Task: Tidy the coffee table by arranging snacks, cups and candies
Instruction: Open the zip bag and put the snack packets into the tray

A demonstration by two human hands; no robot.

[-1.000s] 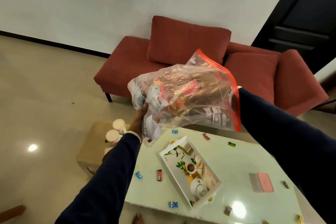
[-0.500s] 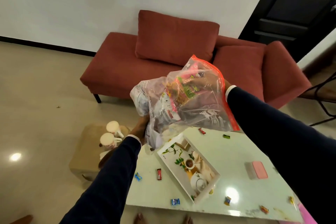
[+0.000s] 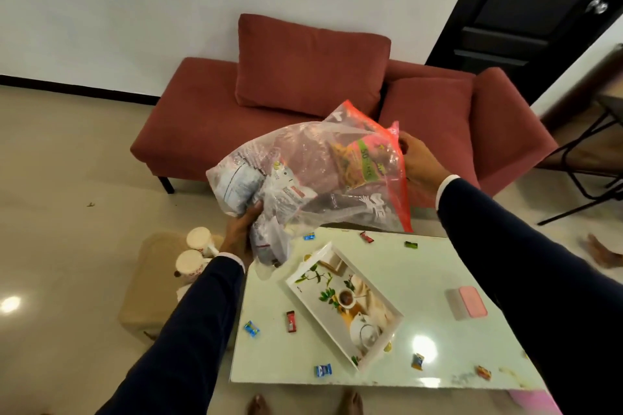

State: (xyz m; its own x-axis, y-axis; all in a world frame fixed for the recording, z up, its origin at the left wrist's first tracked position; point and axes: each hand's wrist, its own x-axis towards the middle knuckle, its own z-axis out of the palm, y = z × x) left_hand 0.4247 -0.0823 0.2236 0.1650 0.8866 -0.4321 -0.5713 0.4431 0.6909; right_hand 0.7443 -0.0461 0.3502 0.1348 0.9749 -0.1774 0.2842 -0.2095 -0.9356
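While the clear zip bag (image 3: 313, 175) hangs above the far edge of the coffee table (image 3: 421, 286), both hands are on it: the left hand (image 3: 241, 229) grips it from underneath at its bulging closed end, fingers curled into the plastic, and the right hand (image 3: 419, 163) pinches the orange-red zipper edge at the mouth. Compared with a second ago, the bag has swung down and rolled over; it was held high in front of the sofa (image 3: 303, 111) with the mouth pointing down-right, and now it lies lower and more level, the right hand out in the open at the rim rather than hidden behind the plastic. A yellow-green snack packet (image 3: 359, 158) has slid up close to the opening. That reads as the person getting ready to open the mouth and either draw the snacks out or feed loose sweets in; which one cannot be told yet. Down on the table nothing has been tidied: wrapped candies (image 3: 291, 321) lie scattered around the white printed tray (image 3: 340, 300), which sits at an angle, and a pink box (image 3: 468, 301) rests to its right. Two white cups (image 3: 190, 263) wait on a low beige stool (image 3: 148, 286) just beside the table's left end, off the table altogether.
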